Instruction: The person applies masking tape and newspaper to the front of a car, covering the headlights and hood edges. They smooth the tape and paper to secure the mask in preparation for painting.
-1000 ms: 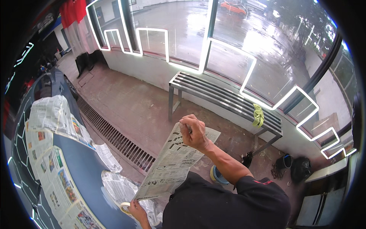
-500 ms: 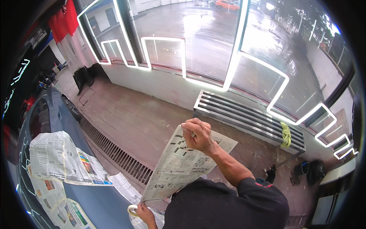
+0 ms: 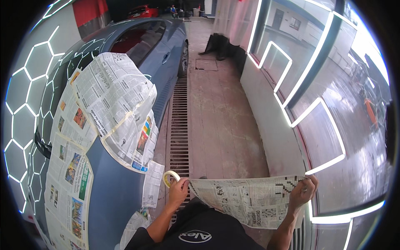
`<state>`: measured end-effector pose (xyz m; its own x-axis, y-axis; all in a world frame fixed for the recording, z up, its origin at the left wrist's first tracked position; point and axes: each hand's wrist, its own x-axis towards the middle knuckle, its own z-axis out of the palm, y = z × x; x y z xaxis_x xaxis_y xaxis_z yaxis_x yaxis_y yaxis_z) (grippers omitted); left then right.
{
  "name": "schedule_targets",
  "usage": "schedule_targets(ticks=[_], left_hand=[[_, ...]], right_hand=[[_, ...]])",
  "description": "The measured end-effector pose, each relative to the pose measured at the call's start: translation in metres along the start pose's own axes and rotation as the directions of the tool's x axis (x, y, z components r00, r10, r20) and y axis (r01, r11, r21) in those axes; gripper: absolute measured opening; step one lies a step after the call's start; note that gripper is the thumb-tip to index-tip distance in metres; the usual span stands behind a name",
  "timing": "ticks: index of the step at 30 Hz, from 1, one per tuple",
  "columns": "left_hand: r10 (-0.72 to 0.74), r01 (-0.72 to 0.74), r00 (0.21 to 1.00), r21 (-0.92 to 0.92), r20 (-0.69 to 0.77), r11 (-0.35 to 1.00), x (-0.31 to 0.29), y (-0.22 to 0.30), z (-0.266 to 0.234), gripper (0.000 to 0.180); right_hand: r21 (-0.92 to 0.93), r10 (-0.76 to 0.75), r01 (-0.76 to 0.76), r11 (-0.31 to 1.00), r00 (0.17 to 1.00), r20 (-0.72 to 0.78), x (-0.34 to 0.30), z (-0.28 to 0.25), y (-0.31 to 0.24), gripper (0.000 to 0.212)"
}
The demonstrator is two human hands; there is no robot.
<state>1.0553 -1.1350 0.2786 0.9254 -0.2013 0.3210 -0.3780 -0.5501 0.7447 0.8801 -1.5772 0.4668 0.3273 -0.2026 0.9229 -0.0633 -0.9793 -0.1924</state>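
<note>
A newspaper sheet (image 3: 241, 198) hangs stretched between my two hands, in front of my dark shirt. My left hand (image 3: 178, 192) is closed on its left upper corner and on a cream roll of masking tape (image 3: 170, 177). With closed fingers, my right hand (image 3: 305, 191) grips the sheet's right upper corner. Left of me is a blue-grey car (image 3: 114, 187), its body panel bare in the middle. Taped newspaper (image 3: 118, 87) covers the part towards the cabin, and more newspaper sheets (image 3: 71, 187) run along the panel's left side.
A slotted floor drain (image 3: 179, 121) runs beside the car. Along the right stands a low wall (image 3: 266, 108) below windows edged with light strips. A black object (image 3: 216, 46) rests on the floor further off. A red car (image 3: 143, 11) is at the back.
My view has swung left towards the car. The newspaper sheet has gone from slanting upward to stretched sideways, my right hand now lower and out to the right. Both hands keep their hold.
</note>
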Motion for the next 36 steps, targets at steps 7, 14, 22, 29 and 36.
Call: schedule_targets(ticks=[7, 14, 22, 29, 36], left_hand=[[0.036, -0.038, 0.999, -0.038, -0.038, 0.999, 0.213, -0.014, 0.067, 0.016], [0.196, -0.192, 0.968, 0.042, -0.155, 0.981, 0.419, -0.021, 0.092, 0.015], [0.079, -0.05, 0.943, 0.097, -0.324, 0.994, 0.597, -0.074, 0.108, 0.011], [-0.058, 0.217, 0.782, 0.184, -0.62, 0.959, 0.691, -0.114, 0.089, 0.015], [-0.212, 0.462, 0.52, 0.064, -0.827, 0.884, 0.759, -0.185, 0.07, 0.024]], right_hand=[[-0.069, 0.001, 0.006, 0.998, 0.995, 0.099, 0.094, 0.173, 0.075, 0.016], [-0.089, 0.156, -0.147, 0.985, 0.983, 0.096, 0.171, 0.357, 0.138, 0.017], [0.06, 0.018, -0.03, 0.998, 0.982, 0.189, 0.28, 0.67, 0.186, 0.026], [0.162, -0.173, 0.123, 0.979, 0.924, 0.34, 0.412, 0.93, 0.073, 0.046], [0.434, -0.381, 0.207, 0.877, 0.85, 0.364, 0.477, 1.129, -0.1, 0.077]])
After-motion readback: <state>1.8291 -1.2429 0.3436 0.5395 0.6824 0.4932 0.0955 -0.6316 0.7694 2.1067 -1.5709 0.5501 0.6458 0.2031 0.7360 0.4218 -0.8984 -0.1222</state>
